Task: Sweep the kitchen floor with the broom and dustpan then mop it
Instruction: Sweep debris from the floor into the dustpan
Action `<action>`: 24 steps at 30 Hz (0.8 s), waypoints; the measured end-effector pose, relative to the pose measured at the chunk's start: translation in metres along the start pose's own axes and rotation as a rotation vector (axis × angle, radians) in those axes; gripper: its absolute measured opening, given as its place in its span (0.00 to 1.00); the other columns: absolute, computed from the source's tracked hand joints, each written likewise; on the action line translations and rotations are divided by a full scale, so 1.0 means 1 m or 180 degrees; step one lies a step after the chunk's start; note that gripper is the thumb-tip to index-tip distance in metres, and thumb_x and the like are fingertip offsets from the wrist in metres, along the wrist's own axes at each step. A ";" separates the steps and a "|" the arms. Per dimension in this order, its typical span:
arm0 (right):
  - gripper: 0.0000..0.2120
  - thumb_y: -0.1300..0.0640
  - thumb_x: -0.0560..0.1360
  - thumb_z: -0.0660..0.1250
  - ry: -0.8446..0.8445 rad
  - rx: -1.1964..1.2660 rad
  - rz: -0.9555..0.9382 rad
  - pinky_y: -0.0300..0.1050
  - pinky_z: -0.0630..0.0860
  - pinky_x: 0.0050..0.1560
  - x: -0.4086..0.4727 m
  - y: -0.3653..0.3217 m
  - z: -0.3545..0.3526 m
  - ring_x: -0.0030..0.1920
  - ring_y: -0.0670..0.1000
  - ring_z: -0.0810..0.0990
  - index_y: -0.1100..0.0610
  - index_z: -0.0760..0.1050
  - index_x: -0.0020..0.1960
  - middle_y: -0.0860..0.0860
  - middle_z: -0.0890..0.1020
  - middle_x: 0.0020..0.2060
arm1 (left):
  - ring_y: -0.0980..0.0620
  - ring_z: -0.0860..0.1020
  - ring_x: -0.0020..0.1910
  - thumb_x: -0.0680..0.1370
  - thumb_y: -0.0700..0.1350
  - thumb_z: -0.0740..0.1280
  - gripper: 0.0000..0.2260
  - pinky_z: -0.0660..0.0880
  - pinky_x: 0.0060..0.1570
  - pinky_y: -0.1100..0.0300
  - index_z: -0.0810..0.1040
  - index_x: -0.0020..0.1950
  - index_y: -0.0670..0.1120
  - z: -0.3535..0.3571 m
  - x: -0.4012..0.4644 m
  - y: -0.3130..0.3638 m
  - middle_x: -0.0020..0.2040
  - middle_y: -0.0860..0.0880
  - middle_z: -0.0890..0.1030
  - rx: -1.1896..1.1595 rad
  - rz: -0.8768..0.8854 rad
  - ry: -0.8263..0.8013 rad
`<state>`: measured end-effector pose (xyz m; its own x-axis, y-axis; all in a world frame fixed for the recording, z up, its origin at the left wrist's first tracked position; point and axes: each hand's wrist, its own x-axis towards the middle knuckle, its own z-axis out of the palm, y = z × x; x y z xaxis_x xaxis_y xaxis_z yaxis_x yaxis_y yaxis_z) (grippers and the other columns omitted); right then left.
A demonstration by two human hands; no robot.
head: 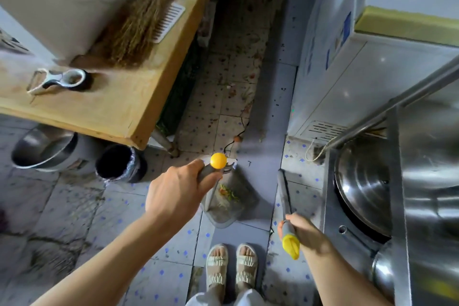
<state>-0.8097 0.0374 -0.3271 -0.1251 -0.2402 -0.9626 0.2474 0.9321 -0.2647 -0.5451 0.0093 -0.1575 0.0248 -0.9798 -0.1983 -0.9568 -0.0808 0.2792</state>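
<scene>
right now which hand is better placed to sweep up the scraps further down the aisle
Right. The right hand grips the broom handle, angled toward the littered floor. The left hand holds the dustpan.

Dim, cool light fills the scene, with soft glare on the steel wok (362, 191) and white freezer lid (367, 82). Wide-angle distortion bends the edges, and motion blur smears the floor (74, 206) at left.

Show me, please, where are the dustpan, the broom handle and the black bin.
dustpan (229, 208), head view, on the grey pan's floor near the scraps.
broom handle (283, 192), head view, on the grey shaft above the right hand.
black bin (116, 163), head view, on its dark inside.
</scene>
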 end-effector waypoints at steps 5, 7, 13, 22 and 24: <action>0.13 0.63 0.81 0.52 -0.0212 0.0103 0.0098 0.34 0.71 0.21 0.001 0.002 0.033 0.18 0.44 0.74 0.59 0.65 0.38 0.53 0.71 0.32 | 0.47 0.77 0.35 0.71 0.70 0.47 0.26 0.70 0.31 0.57 0.72 0.46 0.52 -0.006 -0.005 -0.009 0.32 0.51 0.77 0.0021 -0.0072 0.0068; 0.13 0.63 0.81 0.53 -0.0237 0.0089 0.0036 0.34 0.71 0.21 -0.001 -0.002 0.044 0.19 0.44 0.74 0.58 0.66 0.38 0.53 0.70 0.34 | 0.46 0.77 0.35 0.72 0.69 0.49 0.24 0.69 0.31 0.57 0.71 0.45 0.51 -0.010 -0.006 -0.013 0.32 0.50 0.76 -0.0014 -0.0129 0.0043; 0.14 0.59 0.82 0.53 -0.0637 0.0300 0.0179 0.33 0.69 0.19 -0.006 -0.016 0.057 0.17 0.44 0.72 0.57 0.65 0.37 0.49 0.74 0.19 | 0.48 0.75 0.32 0.69 0.70 0.45 0.24 0.64 0.28 0.58 0.66 0.40 0.53 -0.018 -0.013 -0.026 0.31 0.52 0.74 -0.0062 -0.0161 0.0055; 0.16 0.59 0.82 0.51 -0.0503 0.0800 0.0251 0.33 0.68 0.19 -0.009 -0.013 0.064 0.16 0.45 0.71 0.58 0.64 0.37 0.50 0.71 0.15 | 0.50 0.72 0.30 0.72 0.69 0.48 0.20 0.59 0.24 0.61 0.65 0.39 0.54 -0.033 -0.022 -0.050 0.28 0.52 0.71 -0.0007 -0.0141 0.0107; 0.18 0.57 0.83 0.50 -0.0549 0.1275 0.0455 0.33 0.71 0.18 -0.004 -0.009 0.068 0.17 0.46 0.74 0.59 0.65 0.36 0.53 0.71 0.16 | 0.51 0.70 0.29 0.70 0.69 0.46 0.20 0.58 0.23 0.62 0.64 0.39 0.54 -0.036 -0.023 -0.054 0.27 0.53 0.69 0.0028 -0.0125 0.0089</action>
<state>-0.7463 0.0114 -0.3250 0.0906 -0.1902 -0.9776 0.6068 0.7889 -0.0972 -0.4840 0.0292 -0.1340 0.0705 -0.9806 -0.1827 -0.9574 -0.1179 0.2635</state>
